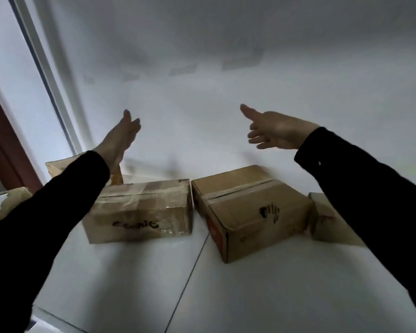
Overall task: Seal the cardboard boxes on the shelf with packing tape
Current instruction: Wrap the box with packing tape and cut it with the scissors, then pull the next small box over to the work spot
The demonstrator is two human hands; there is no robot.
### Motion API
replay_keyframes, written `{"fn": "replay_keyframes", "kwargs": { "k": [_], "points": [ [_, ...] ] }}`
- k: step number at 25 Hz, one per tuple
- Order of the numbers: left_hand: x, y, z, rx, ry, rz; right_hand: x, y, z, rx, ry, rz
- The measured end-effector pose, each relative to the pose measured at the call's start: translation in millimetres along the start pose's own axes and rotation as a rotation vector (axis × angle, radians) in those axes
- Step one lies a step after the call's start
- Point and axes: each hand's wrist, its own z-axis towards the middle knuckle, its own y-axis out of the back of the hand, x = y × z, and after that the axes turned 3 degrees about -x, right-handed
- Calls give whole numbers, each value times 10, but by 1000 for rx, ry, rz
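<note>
Two closed cardboard boxes stand side by side on a white shelf surface (135, 280). The left box (142, 212) has tape across its top and dark writing on its front. The right box (252, 210) carries a tape strip along its top seam and a red patch on its left side. My left hand (120, 138) is raised in the air above and behind the left box, fingers straight, holding nothing. My right hand (271, 129) hovers above the right box with thumb out and fingers loosely spread, also empty. Black sleeves cover both arms. No tape roll is in view.
A third box (327, 219) sits partly behind my right sleeve. Another box (55, 168) stands behind my left arm, and one more (3, 203) at the far left edge. A white wall (202, 68) rises behind the boxes; a window frame (41, 66) runs at left.
</note>
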Motion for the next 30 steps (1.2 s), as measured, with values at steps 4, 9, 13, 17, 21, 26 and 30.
{"fn": "replay_keyframes", "kwargs": {
  "k": [4, 9, 13, 17, 21, 26, 30],
  "points": [
    [138, -1507, -421, 441, -15, 116, -526, 1211, -541, -192, -147, -73],
    [766, -2890, -900, 752, 56, 296, -1599, 2011, -1168, -368, -300, -50],
    [1143, -3442, -884, 707, 39, 576, -2315, 2187, -1324, -432, -381, -79],
    [1494, -3747, -811, 704, -384, 1387, -2832, 2233, -1297, -378, -456, -67],
    [1570, -3878, -807, 528, -377, 1585, -2990, 2123, -1285, -337, -512, -22],
    [1380, -3899, -816, 547, -268, 1394, -3041, 2030, -1255, -306, -437, 96],
    [838, -3826, -1038, 442, -382, 1031, -2665, 2176, -1382, -343, -341, 21]
  ]
}}
